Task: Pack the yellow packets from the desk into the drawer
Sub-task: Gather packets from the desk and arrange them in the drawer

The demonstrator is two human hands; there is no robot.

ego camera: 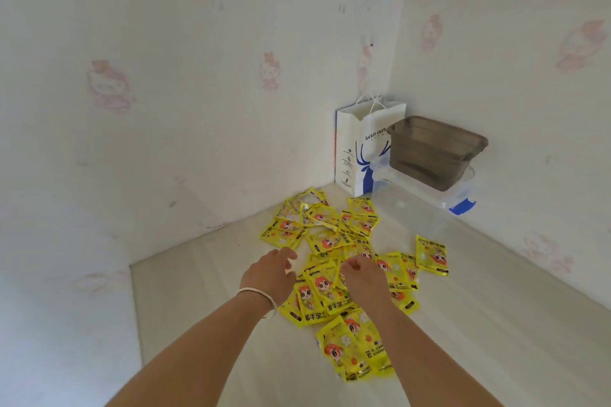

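Several yellow packets (325, 239) with a cartoon figure lie scattered and overlapping on the pale desk (198, 291), reaching from the far corner toward me. One packet (431, 254) lies apart on the right. My left hand (269, 274), with a white bangle on the wrist, hovers at the left edge of the pile, fingers curled and slightly apart, holding nothing. My right hand (362, 273) rests on the middle of the pile with fingers curled down onto the packets; whether it grips one is hidden. No drawer is in view.
A white and blue paper coffee bag (357, 155) stands in the far corner. Beside it a smoky grey plastic bin (436, 152) sits on clear lidded containers (459, 198) with a blue clip. Walls with pink cartoon prints close in the desk on left, back and right.
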